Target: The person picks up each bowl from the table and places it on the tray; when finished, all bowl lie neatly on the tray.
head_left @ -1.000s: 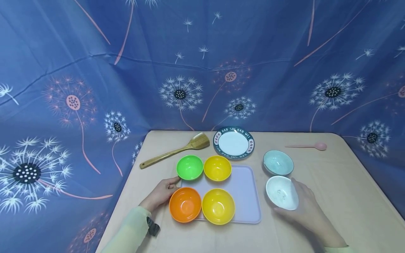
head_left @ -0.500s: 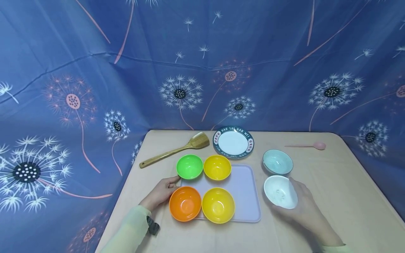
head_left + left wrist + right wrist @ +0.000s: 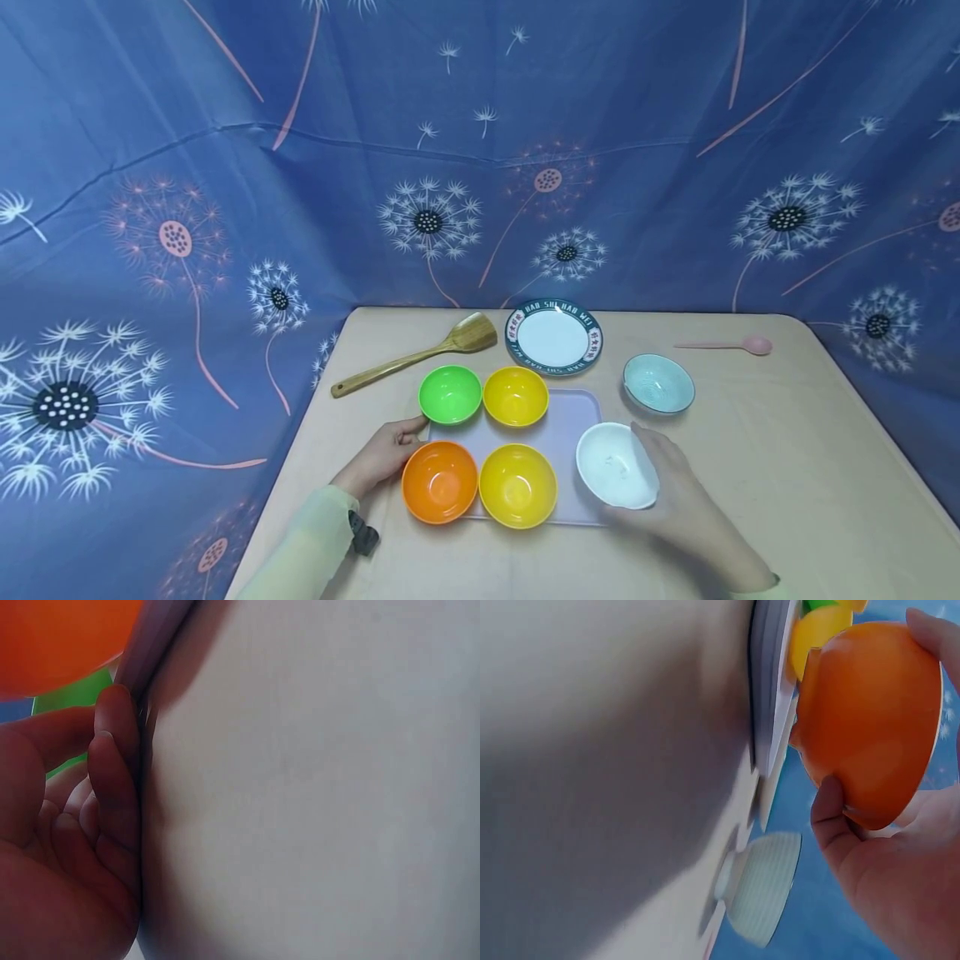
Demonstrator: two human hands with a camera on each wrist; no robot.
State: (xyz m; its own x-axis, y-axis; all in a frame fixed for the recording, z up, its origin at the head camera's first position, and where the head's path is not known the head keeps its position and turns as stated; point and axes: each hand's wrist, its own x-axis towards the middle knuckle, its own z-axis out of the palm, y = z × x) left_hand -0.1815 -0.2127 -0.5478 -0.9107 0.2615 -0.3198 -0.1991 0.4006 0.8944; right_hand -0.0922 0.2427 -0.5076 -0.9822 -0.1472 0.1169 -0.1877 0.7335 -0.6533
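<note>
In the head view my right hand point(image 3: 678, 496) grips a bowl point(image 3: 617, 467) that is white inside; the right wrist view shows its orange outside point(image 3: 874, 724), with fingers and thumb around it. It hangs just over the right part of the pale lilac tray point(image 3: 570, 442). My left hand point(image 3: 382, 458) holds the tray's left edge, its fingers curled there between the green bowl point(image 3: 450, 396) and the orange bowl point(image 3: 440, 483). Two yellow bowls stand beside them: a back one point(image 3: 516, 397) and a front one point(image 3: 517, 487).
A light blue bowl point(image 3: 660, 384) stands on the table right of the tray. Behind the tray lie a plate point(image 3: 553, 337) with a dark green rim and a wooden spatula point(image 3: 420, 357). The pink spoon point(image 3: 738, 345) is at the back right. A blue dandelion-print cloth point(image 3: 480, 208) hangs behind.
My right hand has carried the white-inside bowl leftward, from in front of the light blue bowl to over the tray's right part. The left hand stays at the tray edge.
</note>
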